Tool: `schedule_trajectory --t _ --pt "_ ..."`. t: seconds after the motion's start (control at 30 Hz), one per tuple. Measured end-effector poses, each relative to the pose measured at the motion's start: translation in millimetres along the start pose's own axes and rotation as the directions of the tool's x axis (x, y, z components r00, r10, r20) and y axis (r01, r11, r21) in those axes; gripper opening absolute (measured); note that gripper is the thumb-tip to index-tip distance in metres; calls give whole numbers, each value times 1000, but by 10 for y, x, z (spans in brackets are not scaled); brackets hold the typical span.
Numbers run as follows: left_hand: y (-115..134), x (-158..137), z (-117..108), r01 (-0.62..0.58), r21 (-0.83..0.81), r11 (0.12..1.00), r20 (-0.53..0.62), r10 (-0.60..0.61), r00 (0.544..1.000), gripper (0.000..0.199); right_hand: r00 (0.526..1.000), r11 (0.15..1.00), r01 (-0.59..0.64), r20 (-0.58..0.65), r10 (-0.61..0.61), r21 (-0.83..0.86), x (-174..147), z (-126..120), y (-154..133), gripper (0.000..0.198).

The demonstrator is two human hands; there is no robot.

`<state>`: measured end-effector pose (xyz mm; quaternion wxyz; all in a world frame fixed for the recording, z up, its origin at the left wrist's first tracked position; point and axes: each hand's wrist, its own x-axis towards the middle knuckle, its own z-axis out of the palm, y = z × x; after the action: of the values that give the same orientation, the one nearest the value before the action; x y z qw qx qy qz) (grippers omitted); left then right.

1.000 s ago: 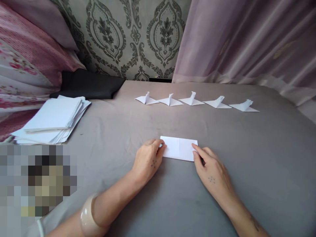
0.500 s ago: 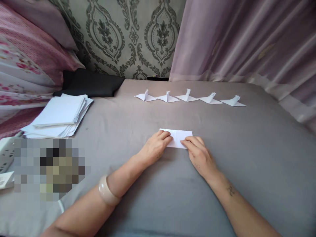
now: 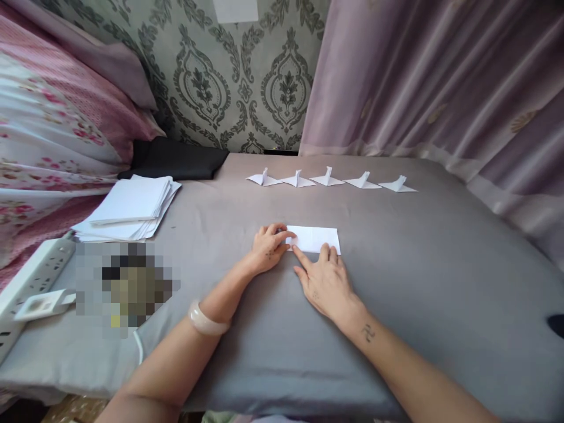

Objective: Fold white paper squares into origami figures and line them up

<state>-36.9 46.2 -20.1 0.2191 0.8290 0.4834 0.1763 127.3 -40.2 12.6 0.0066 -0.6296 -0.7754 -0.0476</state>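
Centrally, the folded white paper (image 3: pixel 314 238) lies on the grey cloth (image 3: pixel 423 305), its long sides running from nine to three o'clock (directions read from the paper, twelve towards the patterned wall (image 3: pixel 286 88)). At nine, my left hand (image 3: pixel 267 248) is curled, thumb and forefinger a narrow gap apart, bearing on that end; whether they pinch or merely press, I cannot tell. Between five and six, my right hand (image 3: pixel 326 283) is spread palm down, grasping nothing: its forefinger reaches the corner beside my left thumb, and other fingertips rest on the near edge towards four. Five paper birds (image 3: pixel 327 179) stand in a row from eleven to two; a stack of paper (image 3: pixel 127 202) lies between nine and ten, well apart. Probable faults: unequal pressure from my hands could swivel the paper, since the cloth seems to offer little grip; a forefinger straying from the edge could leave a slanted crease; and, should my left fingertips lift while the right ones press, loose layers could slip out of register.
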Motion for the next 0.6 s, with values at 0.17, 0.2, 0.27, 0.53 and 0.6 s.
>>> schedule_trajectory --t 0.17,0.2,0.27,0.53,0.6 --pt "-16 -12 -45 5 -31 1000 11 -5 1000 32 998 998 -29 58 32 -48 -8 -42 1 47" --pt "-15 -14 -49 8 -34 999 17 -7 1000 33 997 998 -32 64 35 -51 -22 -44 35 47" --pt "-19 -22 -59 14 -35 999 27 -13 1000 33 996 998 -42 74 45 -45 -65 -40 130 47" --pt "-58 -79 -96 0 -14 1000 4 0 1000 29 986 981 -155 84 145 119 -245 -68 649 42" --pt "-14 -76 -94 37 -17 999 -18 -38 999 28 974 927 -226 102 204 298 -210 -68 786 37"
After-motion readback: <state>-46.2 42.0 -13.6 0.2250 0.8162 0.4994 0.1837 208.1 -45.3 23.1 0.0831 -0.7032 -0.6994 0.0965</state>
